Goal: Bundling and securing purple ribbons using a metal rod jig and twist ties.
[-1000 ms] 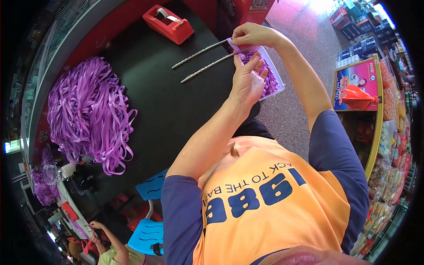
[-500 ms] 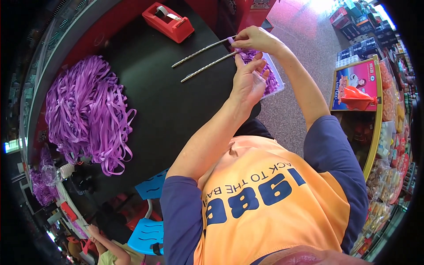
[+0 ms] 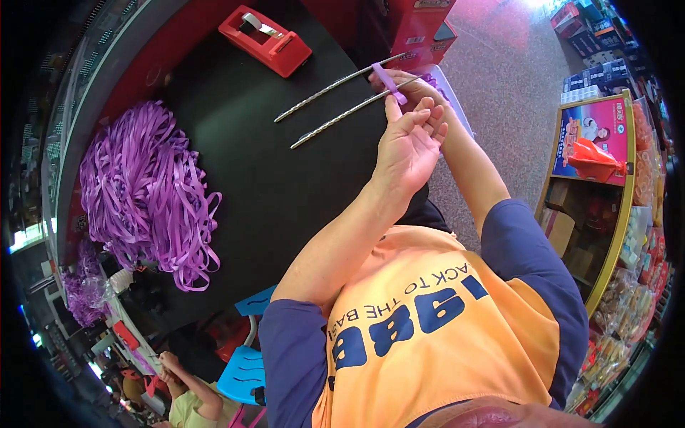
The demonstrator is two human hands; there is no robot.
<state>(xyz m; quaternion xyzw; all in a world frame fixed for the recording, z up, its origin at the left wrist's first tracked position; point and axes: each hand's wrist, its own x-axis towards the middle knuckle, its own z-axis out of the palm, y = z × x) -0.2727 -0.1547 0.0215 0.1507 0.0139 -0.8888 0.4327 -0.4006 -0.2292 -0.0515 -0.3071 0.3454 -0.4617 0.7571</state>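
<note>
Two twisted metal rods (image 3: 332, 130) lie side by side, reaching out over the black table. A purple ribbon (image 3: 389, 83) goes across both of them near their right ends. My right hand (image 3: 417, 88) is curled under the rods at this ribbon, its fingertips partly hidden by ribbon and rods; the fingers look closed on the ribbon. Palm up, my left hand (image 3: 412, 146) is just below the nearer rod. Its thumb side reaches to the rod beside the ribbon, and the other fingers are loosely spread. Behind my right hand, a white box (image 3: 457, 107) with purple ribbon is mostly covered.
A large heap of purple ribbon loops (image 3: 146, 192) covers the left of the black table (image 3: 250, 207). At its far side stands a red tape dispenser (image 3: 267, 41). A blue chair (image 3: 242, 374) and another person (image 3: 193, 399) are lower left; a goods shelf (image 3: 614, 214) is right.
My right hand has gone from above the rods to beneath them, and the ribbon now shows across both rods. My left hand's fingers have spread away. The view has shifted slightly.
</note>
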